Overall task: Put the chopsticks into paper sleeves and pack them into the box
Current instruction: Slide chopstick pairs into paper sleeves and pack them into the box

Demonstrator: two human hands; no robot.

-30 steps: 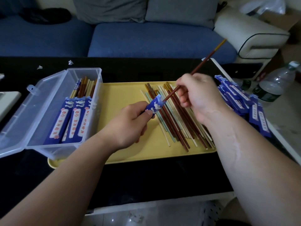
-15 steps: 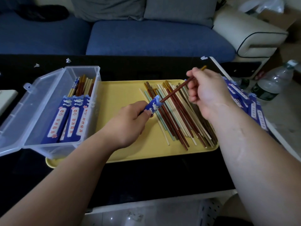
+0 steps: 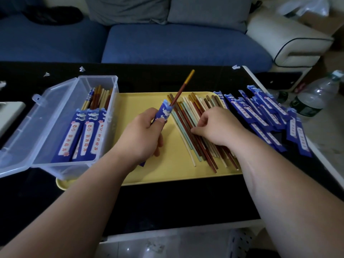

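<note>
Item one: the left hand, over the left-middle of the yellow tray. We find its thumb and fingers curled round a blue paper sleeve, held tilted with the open mouth up and away from the person. A brown chopstick with a pale tip stands in that mouth; most of its length shows above the sleeve, slanting up to the right.

Item two: the right hand, palm down, just to the right of the left hand and apart from it. Its fingers are bent down onto the loose chopsticks, fingertip and thumb touching them. We cannot tell whether one stick is actually pinched.

Item three: the loose chopsticks, brown, cream and pale green, lying as a fanned heap on the right half of the tray, partly under the right hand and wrist.

Item four: the empty sleeves, blue with white labels, heaped on the black table beside the tray's right edge, just beyond the right hand.

Item five: a clear plastic box, lid hinged open to the left, standing at the tray's left end and well left of the left hand. We count several filled sleeves lying side by side in it, chopstick ends showing at their far side.

Item six: a blue sofa behind the table; a water bottle at far right.
</note>
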